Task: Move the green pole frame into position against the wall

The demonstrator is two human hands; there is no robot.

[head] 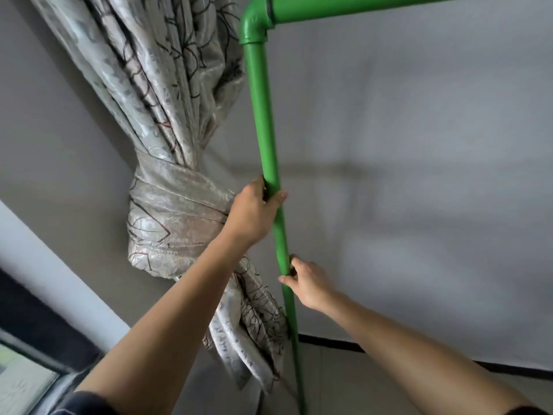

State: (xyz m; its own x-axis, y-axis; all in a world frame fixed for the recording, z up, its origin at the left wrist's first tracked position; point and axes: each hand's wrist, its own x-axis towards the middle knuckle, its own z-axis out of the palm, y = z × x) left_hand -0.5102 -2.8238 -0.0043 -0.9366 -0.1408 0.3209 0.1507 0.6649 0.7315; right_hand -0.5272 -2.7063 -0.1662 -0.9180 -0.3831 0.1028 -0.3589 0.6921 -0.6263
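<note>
Green plastic pipe frame (264, 124) stands upright just before the pale grey wall (419, 145), beside a knotted silver patterned curtain (167, 205), left hand (254, 211) and right hand (308, 284) both wrapped around its upright, so probably only final nudging remains.

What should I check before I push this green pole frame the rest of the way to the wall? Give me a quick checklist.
1. Left hand wrapped around the upright pole: ok.
2. Right hand gripping the same pole lower down: ok.
3. Elbow joint seated between the upright and the top bar: looks ok.
4. Knotted curtain clear of the pole: not ok, its lower folds sit right beside the pole.
5. Foot of the pole on the floor: cannot tell, out of view.
6. Wall free of obstacles: ok in the visible part.
</note>
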